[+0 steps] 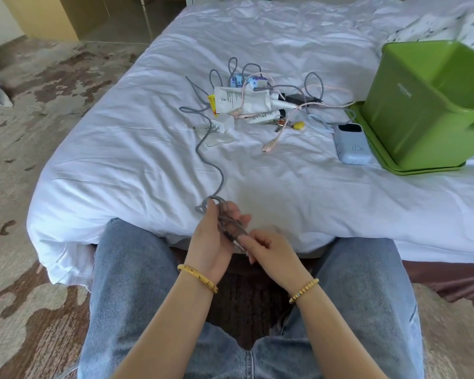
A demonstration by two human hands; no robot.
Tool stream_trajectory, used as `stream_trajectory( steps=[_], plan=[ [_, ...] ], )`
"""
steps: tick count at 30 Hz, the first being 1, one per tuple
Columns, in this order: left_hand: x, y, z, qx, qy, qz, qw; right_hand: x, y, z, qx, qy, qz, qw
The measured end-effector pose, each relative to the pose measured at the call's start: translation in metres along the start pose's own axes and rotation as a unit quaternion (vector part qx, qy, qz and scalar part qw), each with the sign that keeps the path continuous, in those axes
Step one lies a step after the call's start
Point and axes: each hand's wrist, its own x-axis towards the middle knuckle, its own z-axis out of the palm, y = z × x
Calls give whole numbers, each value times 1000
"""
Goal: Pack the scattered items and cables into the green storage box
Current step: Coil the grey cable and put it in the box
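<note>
A long grey cable [210, 162] snakes from the pile in the middle of the bed down to the near edge. My left hand [216, 236] holds several loops of it in the palm. My right hand [266, 247] pinches the cable's plug end just beside the left fingers. The green storage box [422, 105] stands open on its green lid [381, 157] at the right of the bed. The pile holds a white tube [241, 101], a pink cable [282, 129], small chargers [246, 80] and a black adapter [298, 99]. A pale blue power bank [352, 143] lies beside the lid.
The white sheet [285, 187] is wrinkled across the bed. My knees in blue jeans press against the bed's near edge. A patterned rug [39, 119] covers the floor to the left. A pillow [435, 26] lies behind the box.
</note>
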Motion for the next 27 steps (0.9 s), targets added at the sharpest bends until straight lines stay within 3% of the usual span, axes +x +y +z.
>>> stream_trajectory(
  steps=[5, 9, 16, 20, 23, 27],
  plan=[
    [7, 18, -9, -91, 16, 29, 995, 2, 13, 5, -79, -22, 11, 997],
    [15, 22, -22, -39, 46, 17, 998, 2, 13, 8, -101, -22, 11, 995],
    [25, 22, -32, 122, 95, -5, 988, -1, 6, -1, -29, -82, 82, 993],
    [18, 27, -35, 132, 110, -31, 985, 0, 9, -15, -17, -37, 92, 995],
    [14, 29, -38, 162, 90, -49, 982, -1, 9, -21, 90, -29, 96, 991],
    [8, 26, -41, 269, 8, -73, 960, -3, -5, -28, 301, -37, 60, 951]
  ],
)
